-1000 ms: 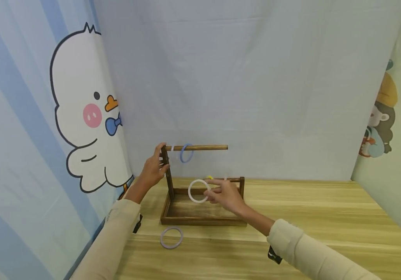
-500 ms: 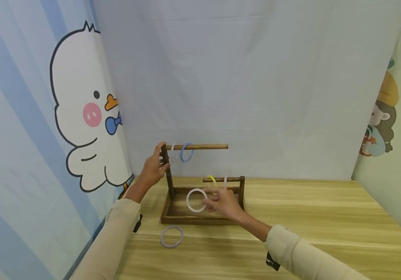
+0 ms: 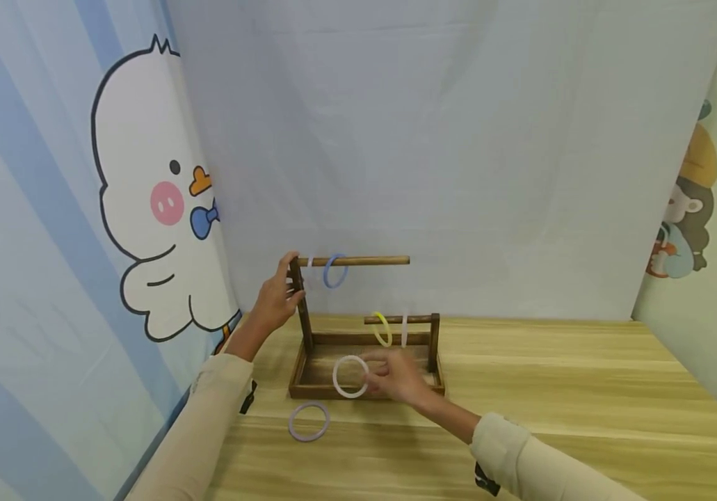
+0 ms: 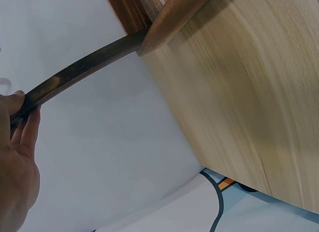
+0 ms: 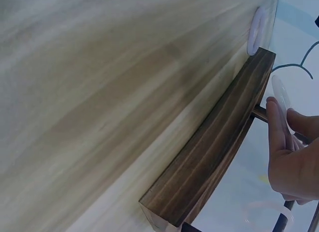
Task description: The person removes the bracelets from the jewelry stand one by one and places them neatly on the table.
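A dark wooden stand (image 3: pixel 367 398) with a tray base and two side posts rests on the table. My left hand (image 3: pixel 273 303) grips the top of its tall left post; the left wrist view shows thumb and fingers around the post (image 4: pixel 84 67). Between thumb and fingers my right hand (image 3: pixel 398 376) pinches a white ring (image 3: pixel 336 376), held upright above the tray's front edge. A blue ring (image 3: pixel 326 277) and a pale ring (image 3: pixel 310 261) hang on the upper bar (image 3: pixel 377 261). On the lower bar hang a yellow ring (image 3: pixel 384 332) and a whitish ring (image 3: pixel 405 330).
A light purple ring (image 3: pixel 309 438) lies flat on the wood-grain table (image 3: pixel 552 403), in front of the stand's left corner. Behind stands a grey-white curtain (image 3: pixel 458 153). A printed duck panel (image 3: pixel 139 139) borders the left side, close to my left arm.
My right hand has moved down and slightly toward me with the white ring, away from the lower bar, uncovering the yellow ring there. The left hand has stayed on the post.
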The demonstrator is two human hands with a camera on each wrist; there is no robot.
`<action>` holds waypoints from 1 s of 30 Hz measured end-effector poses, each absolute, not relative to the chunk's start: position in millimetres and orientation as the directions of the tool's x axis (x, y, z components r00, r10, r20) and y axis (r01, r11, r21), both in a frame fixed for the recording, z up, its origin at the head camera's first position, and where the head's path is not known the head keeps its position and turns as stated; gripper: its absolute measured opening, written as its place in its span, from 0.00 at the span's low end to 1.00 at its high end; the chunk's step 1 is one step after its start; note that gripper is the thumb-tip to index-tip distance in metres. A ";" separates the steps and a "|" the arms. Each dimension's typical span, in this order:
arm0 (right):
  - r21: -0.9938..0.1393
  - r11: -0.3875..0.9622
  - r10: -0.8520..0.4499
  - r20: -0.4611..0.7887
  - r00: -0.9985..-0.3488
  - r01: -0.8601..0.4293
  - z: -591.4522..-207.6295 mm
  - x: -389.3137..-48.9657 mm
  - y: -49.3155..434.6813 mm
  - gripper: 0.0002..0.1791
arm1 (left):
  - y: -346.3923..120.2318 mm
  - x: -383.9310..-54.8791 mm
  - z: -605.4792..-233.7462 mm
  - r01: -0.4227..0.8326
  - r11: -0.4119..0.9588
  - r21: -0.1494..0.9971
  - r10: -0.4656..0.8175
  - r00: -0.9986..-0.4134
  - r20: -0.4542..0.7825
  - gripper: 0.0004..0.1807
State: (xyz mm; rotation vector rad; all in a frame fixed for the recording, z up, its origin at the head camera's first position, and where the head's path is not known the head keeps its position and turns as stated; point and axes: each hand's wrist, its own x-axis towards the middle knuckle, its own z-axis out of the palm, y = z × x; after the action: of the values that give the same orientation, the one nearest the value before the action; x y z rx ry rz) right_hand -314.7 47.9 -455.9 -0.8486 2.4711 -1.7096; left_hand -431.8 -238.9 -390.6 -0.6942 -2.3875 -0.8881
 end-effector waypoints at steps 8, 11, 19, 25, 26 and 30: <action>-0.903 0.193 -0.483 0.252 -0.838 -0.383 -468.2 -308.8 46.3 0.23 | -237.1 -429.3 -388.2 0.594 0.672 0.441 0.284 -0.758 0.587 0.46; -0.896 0.210 -0.485 0.252 -0.837 -0.391 -470.9 -306.7 45.2 0.24 | -237.1 -429.6 -388.6 0.587 0.674 0.448 0.279 -0.764 0.582 0.46; -0.908 0.223 -0.499 0.205 -0.842 -0.354 -479.4 -300.3 44.8 0.23 | -237.3 -430.6 -390.3 0.582 0.675 0.453 0.282 -0.771 0.571 0.46; -0.916 0.260 -0.488 0.148 -0.860 -0.304 -483.7 -295.0 42.7 0.22 | -237.3 -430.7 -390.0 0.586 0.676 0.447 0.284 -0.766 0.576 0.46; -0.917 0.268 -0.483 0.138 -0.865 -0.296 -484.3 -294.6 42.1 0.22 | -237.4 -430.8 -390.0 0.586 0.676 0.446 0.284 -0.766 0.576 0.46; -0.918 0.257 -0.477 0.150 -0.866 -0.301 -488.2 -295.4 41.5 0.19 | -237.8 -430.1 -390.1 0.590 0.675 0.444 0.286 -0.763 0.580 0.46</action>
State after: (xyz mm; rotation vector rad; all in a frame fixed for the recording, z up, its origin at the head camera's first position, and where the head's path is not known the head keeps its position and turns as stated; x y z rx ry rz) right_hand -295.4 41.5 -488.2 -0.7375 2.3610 -1.6684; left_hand -430.1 -237.8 -390.1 -0.6790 -2.4190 -0.8713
